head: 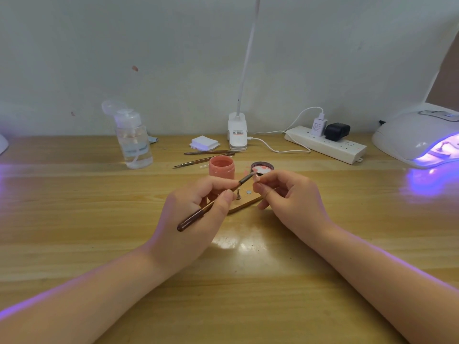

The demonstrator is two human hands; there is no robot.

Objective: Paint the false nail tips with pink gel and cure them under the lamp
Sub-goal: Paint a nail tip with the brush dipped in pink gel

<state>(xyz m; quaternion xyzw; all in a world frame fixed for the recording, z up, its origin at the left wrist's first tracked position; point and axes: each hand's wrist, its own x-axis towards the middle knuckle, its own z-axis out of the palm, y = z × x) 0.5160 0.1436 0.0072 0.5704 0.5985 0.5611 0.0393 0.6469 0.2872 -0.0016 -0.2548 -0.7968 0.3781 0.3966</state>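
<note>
I note the left hand [196, 209] gripping a brush [213, 203], the right hand [285, 194] pinching a nail tip [257, 178]; the open jar [221, 167] holds pink gel.

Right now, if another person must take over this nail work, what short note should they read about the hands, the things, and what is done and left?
Left hand holds the brush, bristles at the nail tip.
Right hand pinches that nail tip above the wooden holder.
Open pink gel jar and its lid stand just behind the hands.
The curing lamp at the far right is lit; I cannot tell what is inside.
Done: jar opened, painting under way.
Left: finish the coat, then cure.
</note>
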